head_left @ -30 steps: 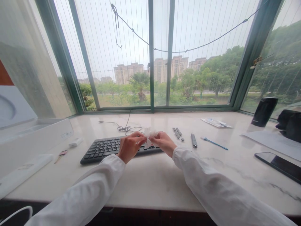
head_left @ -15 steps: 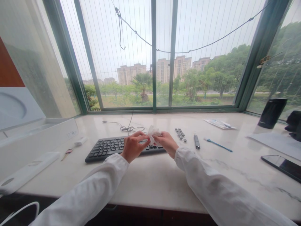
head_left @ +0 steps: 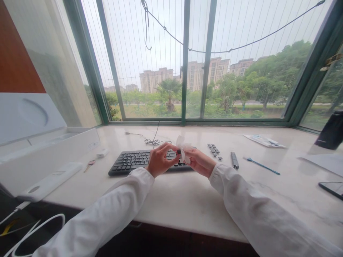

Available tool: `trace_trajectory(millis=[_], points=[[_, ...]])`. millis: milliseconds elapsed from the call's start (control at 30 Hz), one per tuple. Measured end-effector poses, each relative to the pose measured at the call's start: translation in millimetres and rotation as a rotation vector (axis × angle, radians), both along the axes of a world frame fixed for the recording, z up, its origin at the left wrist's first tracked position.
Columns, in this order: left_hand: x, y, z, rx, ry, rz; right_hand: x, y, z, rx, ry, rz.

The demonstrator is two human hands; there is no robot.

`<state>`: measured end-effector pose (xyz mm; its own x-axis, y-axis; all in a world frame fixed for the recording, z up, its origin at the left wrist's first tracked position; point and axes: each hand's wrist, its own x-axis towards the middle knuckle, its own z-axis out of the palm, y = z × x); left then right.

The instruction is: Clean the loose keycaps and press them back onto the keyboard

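Above the right part of a black keyboard [head_left: 131,162], my two hands meet. My left hand [head_left: 160,160] pinches a small black keycap [head_left: 179,152] between thumb and fingertips. In the fingers of my right hand [head_left: 201,162] is a crumpled white tissue [head_left: 183,142], which touches or lies right beside the keycap. Both hands partly cover the keyboard's right end, where some keys look to be off. Several loose keycaps [head_left: 213,149] lie in a group on the table, to the right of the keyboard.
Right of the keycaps lie a dark grey stick-shaped tool [head_left: 234,160], a blue thin brush [head_left: 262,166], a white packet [head_left: 264,140] and a phone [head_left: 332,189]. To the left are a key [head_left: 89,165], a white adapter [head_left: 102,153] and a power strip [head_left: 50,182]. A cable [head_left: 153,141] coils behind the keyboard.
The view has turned a little left, so everything sits further right. The keycap now shows between my left fingers, and the tissue is drawn slightly aside toward my right hand.
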<state>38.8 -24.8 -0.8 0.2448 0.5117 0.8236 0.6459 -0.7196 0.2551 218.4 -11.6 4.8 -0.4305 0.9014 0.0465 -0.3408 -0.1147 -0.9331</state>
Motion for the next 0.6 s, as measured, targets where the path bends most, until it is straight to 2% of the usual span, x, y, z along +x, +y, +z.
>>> trace_trajectory(millis=[233, 433, 533, 600], points=[[3, -2, 0.9, -0.081, 0.008, 0.034, 2, 3, -2.5, 0.199, -0.1, -0.142], [4, -6, 0.1, 0.037, -0.102, -0.047, -1, -3, 9.0, 0.241, -0.199, -0.11], [3, -7, 1.8, 0.06, -0.13, -0.072, 14, 1, 21.9, 0.359, -0.448, -0.108], [3, -6, 2.9, 0.048, -0.123, -0.073, 32, 4, 29.5, 0.463, -0.706, -0.005]])
